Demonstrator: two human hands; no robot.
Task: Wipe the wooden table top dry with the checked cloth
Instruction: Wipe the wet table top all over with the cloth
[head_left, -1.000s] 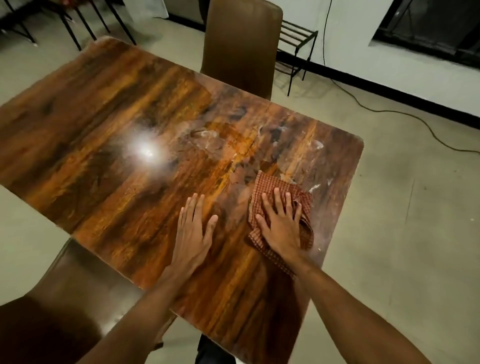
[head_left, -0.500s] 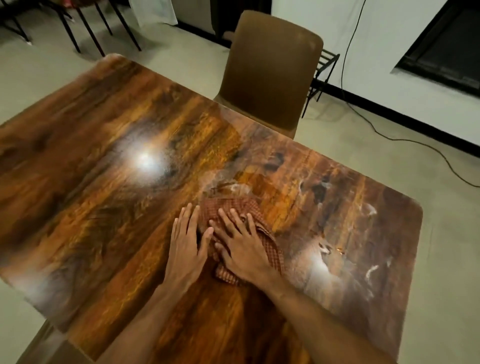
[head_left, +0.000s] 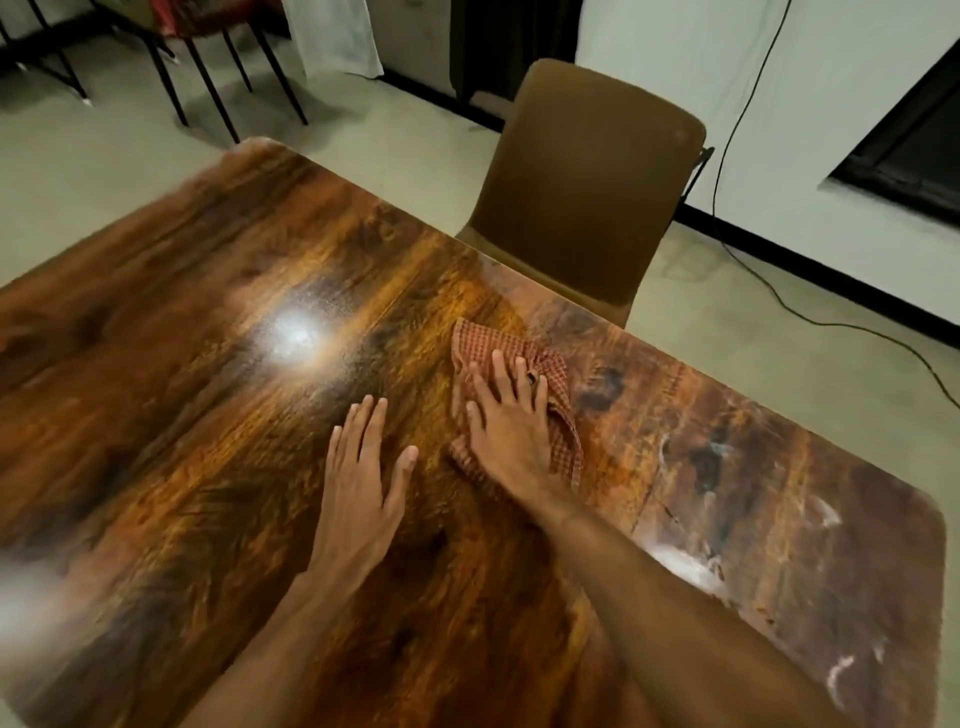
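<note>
Head view: 2 hands flat on table (head_left: 208, 467); right hand (head_left: 511, 434) presses 1 cloth (head_left: 480, 345).

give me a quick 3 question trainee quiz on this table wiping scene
1. True or false: the left hand presses on the checked cloth.
2. Which stands at the table's far edge? A) stool B) brown chair C) bucket
3. Which side of the table top shows pale streaks?

Key
1. False: the right hand lies flat on the cloth; the left rests on bare wood.
2. B
3. The right side, beyond the right forearm.
</note>
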